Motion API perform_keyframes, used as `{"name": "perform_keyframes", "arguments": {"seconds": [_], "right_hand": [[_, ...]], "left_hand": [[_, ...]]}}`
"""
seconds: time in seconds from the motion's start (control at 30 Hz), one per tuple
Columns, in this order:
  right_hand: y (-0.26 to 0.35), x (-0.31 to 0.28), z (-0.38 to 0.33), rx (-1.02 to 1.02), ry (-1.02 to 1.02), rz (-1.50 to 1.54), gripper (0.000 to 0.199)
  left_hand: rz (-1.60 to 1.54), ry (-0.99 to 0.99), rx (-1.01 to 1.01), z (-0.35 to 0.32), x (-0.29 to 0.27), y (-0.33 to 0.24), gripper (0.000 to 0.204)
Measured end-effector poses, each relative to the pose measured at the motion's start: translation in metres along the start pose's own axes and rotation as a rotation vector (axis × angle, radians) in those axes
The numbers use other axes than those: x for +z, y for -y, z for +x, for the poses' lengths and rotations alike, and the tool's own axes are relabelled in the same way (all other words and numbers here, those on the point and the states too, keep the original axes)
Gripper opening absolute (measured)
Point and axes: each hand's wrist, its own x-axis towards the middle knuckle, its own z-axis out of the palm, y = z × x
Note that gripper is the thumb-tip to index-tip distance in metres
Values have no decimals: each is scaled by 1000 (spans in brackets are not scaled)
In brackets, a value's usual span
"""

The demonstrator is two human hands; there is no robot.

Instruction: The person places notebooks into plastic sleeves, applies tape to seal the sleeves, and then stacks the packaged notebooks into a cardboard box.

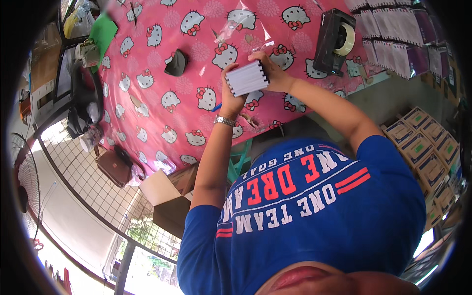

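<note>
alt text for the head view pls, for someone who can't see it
Both hands hold a stack of white cards over a pink cartoon-cat tablecloth: the left hand, with a metal wristwatch, grips its left end and the right hand its right end. A black tape dispenser and a dark cap sit on the table.

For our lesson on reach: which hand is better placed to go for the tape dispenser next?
Probably the right hand: it holds the stack of white cards on the side nearer the tape dispenser; the left hand grips the far side.
</note>
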Motion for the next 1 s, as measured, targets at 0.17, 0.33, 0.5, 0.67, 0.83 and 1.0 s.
{"name": "perform_keyframes", "arguments": {"seconds": [0.17,0.33,0.5,0.67,0.83,1.0], "right_hand": [[-14,-16,-7,29,117,17,80],[78,-62,31,-30,300,-409,96],[81,-63,52,57,356,-509,72],[34,-57,52,742,66,469,51],[-7,-20,36,1136,-23,538,54],[5,-22,47,1052,38,328,51]], "left_hand": [[-4,9,-68,5,3,5,71],[-135,19,-160,-1,3,21,67],[27,126,-105,10,-17,22,48],[-640,-13,-375,44,-65,-26,58],[427,-430,-150,-29,-23,5,42],[703,-9,14,-99,12,4,39]]}}
